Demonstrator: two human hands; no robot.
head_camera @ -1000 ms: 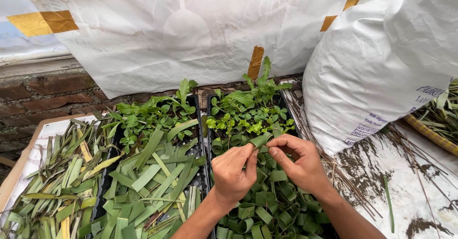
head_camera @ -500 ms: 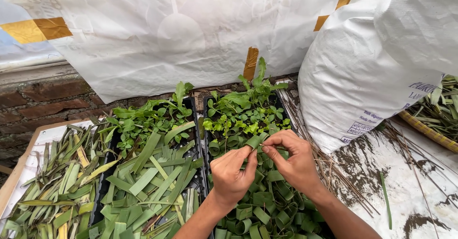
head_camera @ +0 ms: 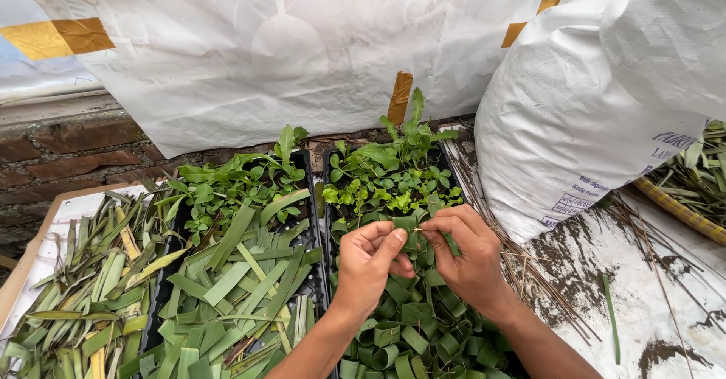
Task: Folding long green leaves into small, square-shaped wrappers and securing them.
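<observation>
My left hand (head_camera: 368,262) and right hand (head_camera: 463,252) at frame centre, fingertips pinched together on a small curled green leaf strip (head_camera: 408,228), over a black seedling tray of rolled leaf rings (head_camera: 404,333), white woven sack (head_camera: 582,122) at upper right.

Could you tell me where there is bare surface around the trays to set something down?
The clearest patch is the soil-smeared white sheet, between the white sack and the right hand, though thin sticks litter its near edge. Both black trays are packed with leaf rings, cut leaf strips and seedlings. Loose leaves cover the board at left.
</observation>
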